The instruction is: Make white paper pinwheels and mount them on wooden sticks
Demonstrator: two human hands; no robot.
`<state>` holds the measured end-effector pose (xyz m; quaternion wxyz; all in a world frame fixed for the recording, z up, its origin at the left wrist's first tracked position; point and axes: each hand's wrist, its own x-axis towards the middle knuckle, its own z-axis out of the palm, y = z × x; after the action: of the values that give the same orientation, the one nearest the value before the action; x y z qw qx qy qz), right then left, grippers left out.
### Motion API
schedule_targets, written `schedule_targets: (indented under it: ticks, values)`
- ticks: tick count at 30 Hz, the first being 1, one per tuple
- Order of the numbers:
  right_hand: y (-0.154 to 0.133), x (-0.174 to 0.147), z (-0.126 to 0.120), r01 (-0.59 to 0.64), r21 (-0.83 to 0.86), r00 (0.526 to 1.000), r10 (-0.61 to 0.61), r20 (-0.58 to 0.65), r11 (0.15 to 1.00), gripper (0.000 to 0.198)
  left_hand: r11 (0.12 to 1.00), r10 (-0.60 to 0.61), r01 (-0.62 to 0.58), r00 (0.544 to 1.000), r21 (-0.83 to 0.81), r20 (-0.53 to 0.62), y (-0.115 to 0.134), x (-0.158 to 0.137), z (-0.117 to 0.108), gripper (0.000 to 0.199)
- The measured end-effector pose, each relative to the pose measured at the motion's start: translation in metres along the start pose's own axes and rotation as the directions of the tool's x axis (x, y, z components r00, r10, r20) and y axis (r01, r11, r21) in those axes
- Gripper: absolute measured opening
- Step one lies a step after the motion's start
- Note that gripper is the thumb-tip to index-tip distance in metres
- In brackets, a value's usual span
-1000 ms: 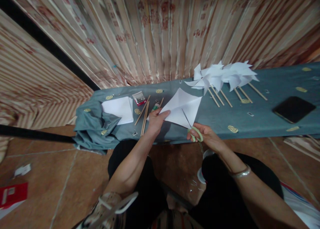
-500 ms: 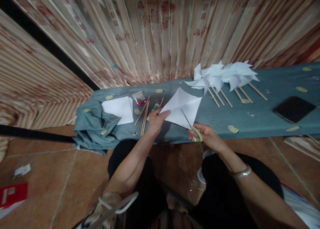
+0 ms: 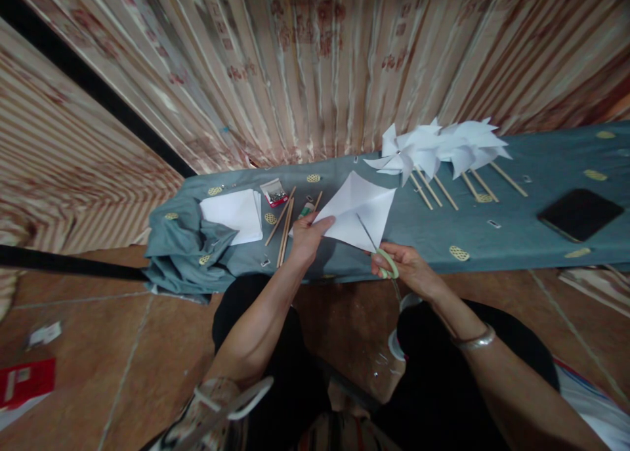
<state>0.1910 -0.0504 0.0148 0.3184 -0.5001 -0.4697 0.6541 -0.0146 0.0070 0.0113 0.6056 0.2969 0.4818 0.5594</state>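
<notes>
My left hand (image 3: pixel 308 234) pinches the left corner of a white paper square (image 3: pixel 352 205), thumb on top. The creased sheet is held up above the cloth with one corner toward me. In my right hand (image 3: pixel 401 264) is a pair of scissors (image 3: pixel 388 262) with light green handles. One blade lies over the sheet, running from the near corner toward the middle; the other blade is hidden under the paper. Close to my left hand lie several thin wooden sticks (image 3: pixel 285 231) and a small green-and-white tube (image 3: pixel 306 210).
Several white paper pinwheels (image 3: pixel 438 149) on sticks lie at the back right. A dark phone-like slab (image 3: pixel 581 213) rests farther right. Toward the left are a stack of white paper (image 3: pixel 236 216) and a small open box of metal pieces (image 3: pixel 274 193). A patterned cloth (image 3: pixel 423 234) covers the narrow table.
The sheet's right edge has shifted slightly left and the scissors' handles have moved a little. Both hands keep their hold and nearly the same place.
</notes>
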Motion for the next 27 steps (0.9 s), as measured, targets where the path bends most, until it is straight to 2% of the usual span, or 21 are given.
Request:
schedule_targets:
  ticks: [15, 21, 24, 27]
  values:
    - [0.0, 0.001, 0.001, 0.016, -0.009, 1.0, -0.016, -0.017, 1.0, 0.053, 1.0, 0.002, -0.002, 1.0, 0.023, -0.001, -0.001, 0.001, -0.002, 0.033]
    - [-0.003, -0.003, 0.003, -0.034, -0.005, 0.998, 0.034, 0.053, 0.999, 0.055, 1.0, 0.028, -0.029, 1.0, -0.008, -0.013, -0.001, 0.004, -0.005, 0.034]
    - [-0.005, -0.011, -0.006, -0.052, -0.027, 0.993, 0.055, 0.108, 0.998, 0.055, 0.998, 0.06, -0.061, 0.998, -0.018, -0.034, 0.001, 0.009, -0.012, 0.034]
    - [-0.008, -0.023, -0.026, -0.081, -0.044, 0.983, 0.087, 0.163, 0.996, 0.053, 0.995, 0.092, -0.094, 0.994, -0.03, -0.056, 0.002, 0.015, -0.022, 0.038]
